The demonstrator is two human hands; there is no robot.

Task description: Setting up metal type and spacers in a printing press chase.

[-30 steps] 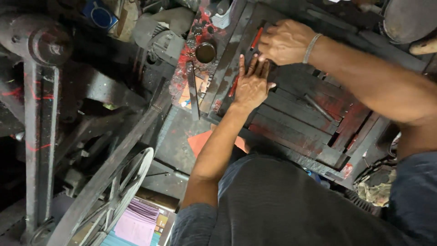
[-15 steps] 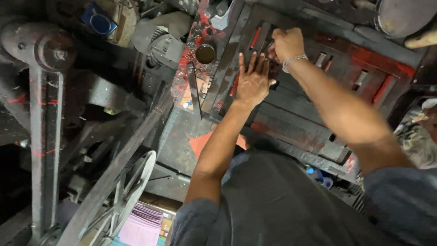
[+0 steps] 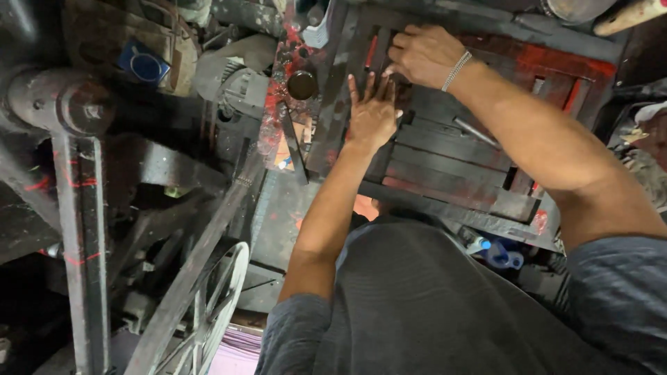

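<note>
Hands over dark metal frame [image 3: 445,149] at upper centre of the picture: left hand [image 3: 372,114] pressed flat, fingers spread, on its bars; right hand [image 3: 420,54] curled, pinching something unclear at the red-stained upper edge; seating unfinished.

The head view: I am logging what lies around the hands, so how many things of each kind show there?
Bare hands: 2, left hand, right hand
Silver beaded bracelet: 1
Dark slatted metal frame with red ink stains: 1
Round dark cap: 1
Total: 5
</note>
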